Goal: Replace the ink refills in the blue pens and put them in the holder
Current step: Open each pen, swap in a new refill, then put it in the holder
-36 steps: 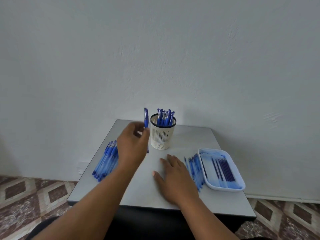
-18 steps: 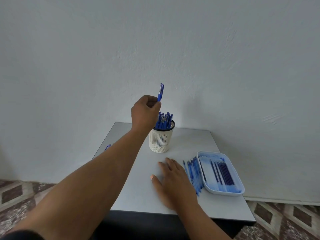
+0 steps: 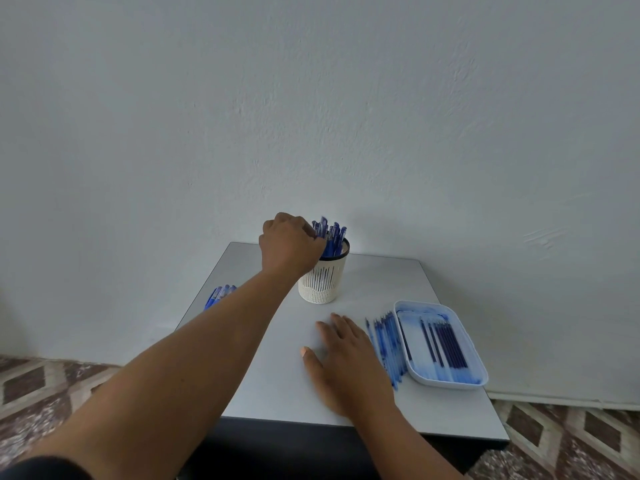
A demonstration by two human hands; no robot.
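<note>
- Since 0.5 s ago: left hand (image 3: 289, 245) has dropped from above the holder, where it held one pen raised upright, down to the holder's near-left rim; no pen sticks up above the hand now.
- Wall (image 3: 311, 98): plain pale, fills the upper part of view; patterned floor tiles (image 3: 568, 434) show at both lower corners.
- Table (image 3: 277, 382): light grey top, dark underside, pushed against the wall.
- Left arm: stretched diagonally across the table's left side, hiding most of a bunch of blue pens (image 3: 219, 295) lying near the left edge; only their far ends show.
- Right hand (image 3: 346, 363): flat on the tabletop, palm down, fingers straight & slightly spread, holding nothing; just left of the loose refills.
- Left hand, detail: fingers curled, knuckles toward camera, fingertips at the pens in the holder. Prob. pinching one of them, but blur & the back of the hand hide the contact, so can't tell for sure.
- Tray (image 3: 474, 348): white, shallow, rounded corners, near the right edge; dark blue refills (image 3: 446, 344) lie side by side in its right half, pale blue ones toward its near end.
- Holder (image 3: 322, 282): cream slotted cup w/ dark rim, upright at table's far centre, well apart from the tray.
- Pens in holder (image 3: 332, 237): blue, standing tips-down, caps above the rim, leaning slightly.
- Loose refills (image 3: 386, 344): row of translucent blue ones on the table, touching the tray's left side.
</note>
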